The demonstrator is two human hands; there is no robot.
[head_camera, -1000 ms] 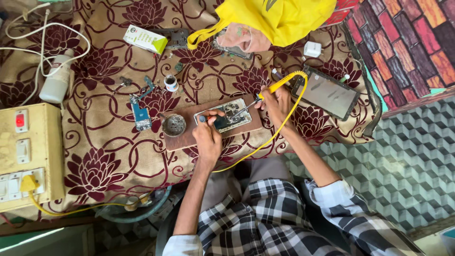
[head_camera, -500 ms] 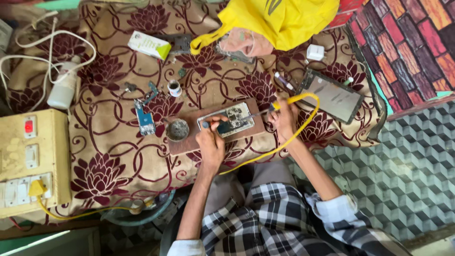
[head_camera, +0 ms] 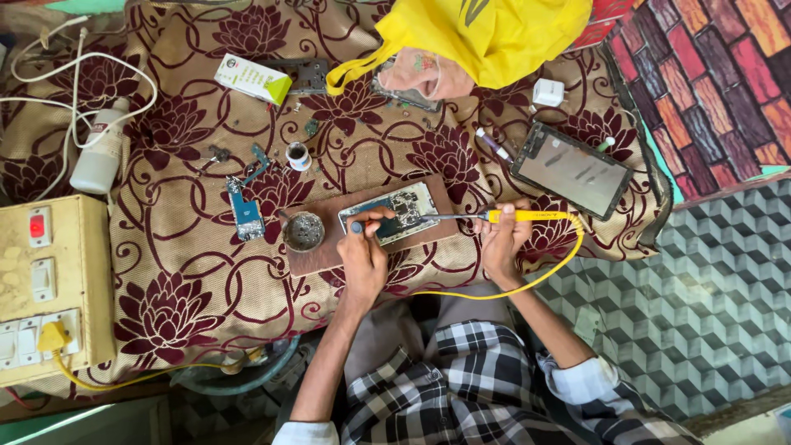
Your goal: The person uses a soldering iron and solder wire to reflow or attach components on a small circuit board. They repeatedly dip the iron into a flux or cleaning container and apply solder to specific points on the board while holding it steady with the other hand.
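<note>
Opened phone circuit board (head_camera: 394, 213), blue-edged with bare metal shields, flat on brown wooden board (head_camera: 329, 251). Left hand (head_camera: 362, 251) fingers pressed closed upon the circuit board. Right hand (head_camera: 503, 243), beside the wooden board, gripping yellow-handled soldering iron (head_camera: 494, 217), tip over the circuit board.

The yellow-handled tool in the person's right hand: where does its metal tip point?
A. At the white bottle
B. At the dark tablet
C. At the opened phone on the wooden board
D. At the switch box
C: the right hand holds the yellow-handled tool level, its tip reaching the opened phone on the wooden board, which the left hand steadies.
</note>
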